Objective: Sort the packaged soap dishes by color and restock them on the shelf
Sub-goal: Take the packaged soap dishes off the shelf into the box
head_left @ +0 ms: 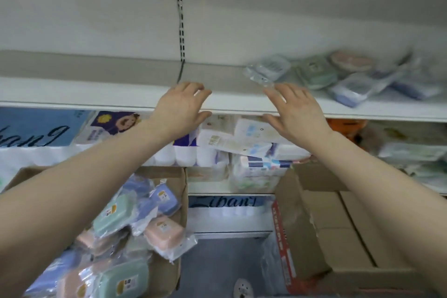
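Hands, left (180, 106) and right (296, 110), spread empty at shelf (96, 94) edge

Bagged soap dishes (338, 75) heaped, colours mixed, on white shelf (96, 92).

Shelf's soap dishes (338, 75) motion-blurred.

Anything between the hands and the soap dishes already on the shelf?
Nothing visible. Both hands, left and right, hover open at the shelf edge; the soap dishes lie farther right on bare shelf.
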The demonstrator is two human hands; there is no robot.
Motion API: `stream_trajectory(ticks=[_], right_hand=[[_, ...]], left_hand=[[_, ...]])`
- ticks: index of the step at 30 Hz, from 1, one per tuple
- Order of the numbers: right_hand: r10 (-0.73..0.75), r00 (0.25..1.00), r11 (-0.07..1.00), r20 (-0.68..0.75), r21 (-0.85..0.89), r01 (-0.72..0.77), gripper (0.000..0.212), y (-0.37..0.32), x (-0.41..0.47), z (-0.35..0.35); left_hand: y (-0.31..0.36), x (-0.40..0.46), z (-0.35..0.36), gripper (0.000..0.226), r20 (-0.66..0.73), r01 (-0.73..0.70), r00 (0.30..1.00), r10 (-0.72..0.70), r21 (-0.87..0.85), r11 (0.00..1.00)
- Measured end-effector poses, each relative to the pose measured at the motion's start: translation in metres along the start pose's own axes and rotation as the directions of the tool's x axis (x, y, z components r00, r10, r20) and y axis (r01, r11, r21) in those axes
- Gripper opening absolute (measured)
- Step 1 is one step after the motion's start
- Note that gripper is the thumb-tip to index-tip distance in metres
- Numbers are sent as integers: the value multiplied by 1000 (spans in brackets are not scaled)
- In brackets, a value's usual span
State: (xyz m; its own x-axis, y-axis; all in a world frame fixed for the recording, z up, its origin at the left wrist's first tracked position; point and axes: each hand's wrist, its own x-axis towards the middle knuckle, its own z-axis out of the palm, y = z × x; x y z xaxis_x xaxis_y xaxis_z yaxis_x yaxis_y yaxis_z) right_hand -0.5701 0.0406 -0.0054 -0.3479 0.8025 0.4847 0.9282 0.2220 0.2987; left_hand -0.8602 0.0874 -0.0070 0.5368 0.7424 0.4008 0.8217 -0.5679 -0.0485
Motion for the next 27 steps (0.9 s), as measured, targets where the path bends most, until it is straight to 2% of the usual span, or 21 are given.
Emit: stream_trajectory(ticks=[6,12,17,22,24,27], right_hand=[[133,988,991,76,-14,-133,62,102,-15,23],[277,958,961,78,-23,-276,57,180,-14,58],[340,934,940,109,-2,-342,57,212,5,90],[350,924,932,153,45,-360,71,222,36,121],[376,908,921,188,31,-388,72,222,46,133],[396,868,908,299,14,-418,76,219,57,144]], left_hand=[[74,98,39,63,13,-44,999,45,-99,994],[116,183,88,70,52,-19,998,21,-53,998],[125,224,121,74,21,42,999,-41,-54,998],[118,252,145,73,168,224,962,-213,-48,973],[112,257,153,67,109,257,963,-248,-77,963],[104,263,154,51,17,224,974,-224,-109,968]])
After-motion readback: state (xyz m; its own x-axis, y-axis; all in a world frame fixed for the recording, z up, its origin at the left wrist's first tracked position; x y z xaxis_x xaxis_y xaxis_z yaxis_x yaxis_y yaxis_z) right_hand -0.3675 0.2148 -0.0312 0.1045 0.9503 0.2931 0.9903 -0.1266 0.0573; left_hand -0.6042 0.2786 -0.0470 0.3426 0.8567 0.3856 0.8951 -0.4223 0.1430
